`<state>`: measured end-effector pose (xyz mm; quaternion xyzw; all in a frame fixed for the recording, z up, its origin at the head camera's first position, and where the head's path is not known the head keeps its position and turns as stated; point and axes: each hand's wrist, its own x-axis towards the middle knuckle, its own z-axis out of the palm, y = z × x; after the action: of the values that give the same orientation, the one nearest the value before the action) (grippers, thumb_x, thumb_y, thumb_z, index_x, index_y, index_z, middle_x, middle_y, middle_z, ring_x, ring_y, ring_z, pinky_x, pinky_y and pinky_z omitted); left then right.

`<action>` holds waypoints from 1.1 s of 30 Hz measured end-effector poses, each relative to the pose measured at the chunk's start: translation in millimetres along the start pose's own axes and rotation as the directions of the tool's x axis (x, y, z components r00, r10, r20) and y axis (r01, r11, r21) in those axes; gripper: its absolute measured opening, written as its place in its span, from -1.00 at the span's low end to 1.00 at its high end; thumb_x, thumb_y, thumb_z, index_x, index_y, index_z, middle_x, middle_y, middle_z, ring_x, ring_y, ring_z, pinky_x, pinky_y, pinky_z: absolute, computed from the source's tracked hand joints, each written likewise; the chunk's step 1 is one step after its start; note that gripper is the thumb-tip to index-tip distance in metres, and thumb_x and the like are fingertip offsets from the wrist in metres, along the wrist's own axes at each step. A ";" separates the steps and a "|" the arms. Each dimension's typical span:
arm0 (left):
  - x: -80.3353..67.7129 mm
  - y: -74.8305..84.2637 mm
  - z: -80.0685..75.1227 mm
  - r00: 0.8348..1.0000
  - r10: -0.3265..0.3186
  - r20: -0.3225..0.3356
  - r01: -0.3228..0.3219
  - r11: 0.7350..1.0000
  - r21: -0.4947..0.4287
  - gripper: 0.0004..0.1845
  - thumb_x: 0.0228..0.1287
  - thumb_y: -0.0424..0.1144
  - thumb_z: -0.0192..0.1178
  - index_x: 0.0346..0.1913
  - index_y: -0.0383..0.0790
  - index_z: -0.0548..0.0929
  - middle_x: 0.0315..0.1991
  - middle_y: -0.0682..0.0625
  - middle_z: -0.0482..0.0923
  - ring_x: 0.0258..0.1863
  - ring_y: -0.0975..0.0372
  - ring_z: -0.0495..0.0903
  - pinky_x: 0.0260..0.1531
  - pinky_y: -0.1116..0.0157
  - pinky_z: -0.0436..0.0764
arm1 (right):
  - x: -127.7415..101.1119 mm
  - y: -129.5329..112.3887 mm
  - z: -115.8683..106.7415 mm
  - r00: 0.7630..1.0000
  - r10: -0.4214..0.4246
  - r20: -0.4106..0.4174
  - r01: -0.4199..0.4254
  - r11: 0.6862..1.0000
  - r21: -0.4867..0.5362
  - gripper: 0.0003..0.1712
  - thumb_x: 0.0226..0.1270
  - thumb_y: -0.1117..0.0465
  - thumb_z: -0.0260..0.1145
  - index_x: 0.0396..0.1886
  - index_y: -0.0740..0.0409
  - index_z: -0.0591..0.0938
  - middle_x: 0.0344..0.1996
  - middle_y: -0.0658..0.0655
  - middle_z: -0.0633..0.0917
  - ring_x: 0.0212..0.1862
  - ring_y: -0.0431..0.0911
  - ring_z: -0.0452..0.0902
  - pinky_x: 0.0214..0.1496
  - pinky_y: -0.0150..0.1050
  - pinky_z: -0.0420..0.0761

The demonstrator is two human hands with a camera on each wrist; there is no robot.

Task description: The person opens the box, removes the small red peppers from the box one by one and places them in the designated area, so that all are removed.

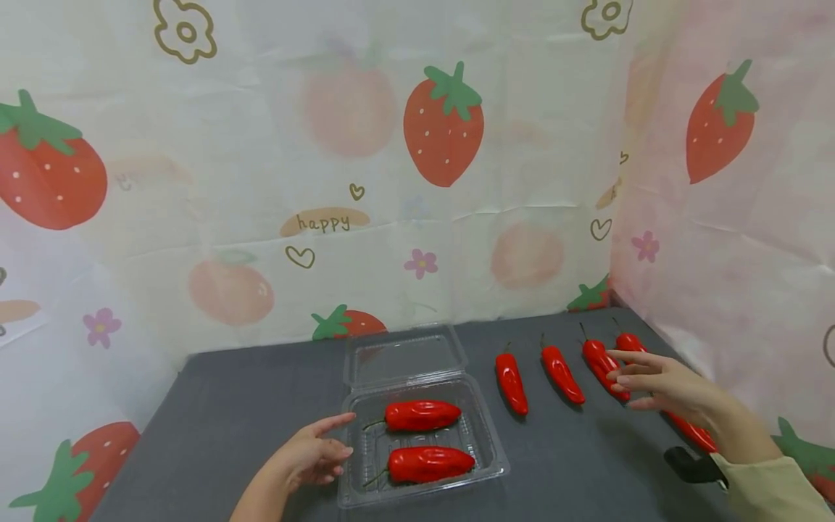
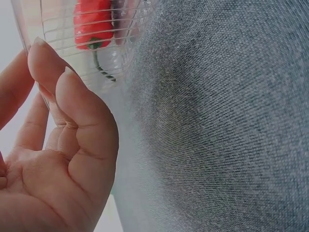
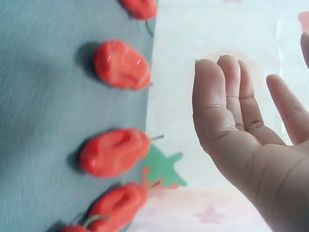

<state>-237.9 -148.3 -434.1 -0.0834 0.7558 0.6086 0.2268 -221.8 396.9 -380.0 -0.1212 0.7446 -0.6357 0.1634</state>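
Two red chili peppers, an upper one [image 1: 422,415] and a lower one [image 1: 432,464], lie crosswise in a clear plastic container [image 1: 492,464], whose hinged lid [image 1: 404,357] is folded back. At the container's left side is my left hand [image 1: 312,455], fingers loosely bent at the rim; contact is unclear. In the left wrist view, part of a pepper [image 2: 94,24] shows through the clear wall. My right hand [image 1: 672,384] hovers with relaxed fingers above the table on the right, holding nothing. Nearest below it are a red pepper [image 1: 600,362] and another one [image 1: 691,433], partly covered by the hand.
More red peppers lie right of the container, including a near one [image 1: 512,383], a middle one [image 1: 562,375] and a far-right one [image 1: 629,342]. The grey tabletop [image 1: 261,406] meets a strawberry-print backdrop [image 1: 365,167]. A black piece [image 1: 690,464] sits at my right wrist.
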 end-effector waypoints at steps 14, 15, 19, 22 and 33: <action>3.7 0.1 0.4 1.000 -0.002 0.004 0.002 1.000 0.006 -0.32 0.21 -0.47 0.26 0.41 -0.27 0.33 -0.52 0.00 0.52 -0.63 0.28 0.55 -0.59 0.37 0.48 | 27.1 -5.6 38.3 1.000 0.005 0.012 -0.005 1.000 0.007 -0.40 0.47 0.25 0.14 0.45 0.25 0.27 -0.01 0.12 0.56 0.02 -0.05 0.56 0.00 -0.04 0.57; 3.4 0.0 0.3 1.000 -0.001 0.002 0.001 1.000 0.005 -0.32 0.21 -0.47 0.26 0.40 -0.27 0.33 -0.52 0.00 0.52 -0.63 0.28 0.55 -0.60 0.37 0.48 | 29.0 -6.4 41.0 1.000 0.002 0.015 -0.002 1.000 0.005 -0.37 0.47 0.25 0.15 0.45 0.30 0.23 0.00 0.14 0.56 0.02 -0.04 0.56 0.01 -0.03 0.57; 2.5 -0.2 -0.4 1.000 0.003 0.005 -0.003 1.000 0.006 -0.32 0.21 -0.48 0.25 0.41 -0.28 0.32 -0.53 0.01 0.51 -0.64 0.28 0.55 -0.60 0.37 0.47 | 35.9 -9.4 50.4 1.000 -0.001 0.011 0.001 1.000 0.002 -0.32 0.46 0.24 0.15 0.45 0.39 0.16 -0.01 0.16 0.57 0.03 -0.01 0.55 0.01 -0.05 0.58; 2.1 0.0 -0.5 1.000 0.001 0.003 -0.001 1.000 0.006 -0.33 0.22 -0.48 0.25 0.41 -0.28 0.32 -0.53 0.01 0.50 -0.64 0.27 0.55 -0.60 0.37 0.47 | 40.7 -10.4 56.6 1.000 -0.010 0.014 0.010 1.000 0.003 -0.32 0.45 0.24 0.16 0.44 0.41 0.16 -0.03 0.15 0.57 0.02 -0.01 0.56 0.00 -0.08 0.59; 0.6 -0.2 -0.5 1.000 -0.014 -0.014 0.014 1.000 0.012 -0.34 0.23 -0.47 0.25 0.40 -0.29 0.33 -0.53 0.01 0.49 -0.64 0.27 0.54 -0.59 0.36 0.47 | 63.1 -5.6 85.0 0.995 -0.014 0.101 0.009 0.999 0.053 -0.33 0.42 0.26 0.21 0.42 0.40 0.23 -0.05 0.19 0.58 0.00 -0.02 0.56 0.02 -0.10 0.58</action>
<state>-238.5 -148.7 -434.5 -0.0913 0.7605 0.6017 0.2265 -246.0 294.4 -391.9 -0.1532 0.7176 -0.6492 0.2003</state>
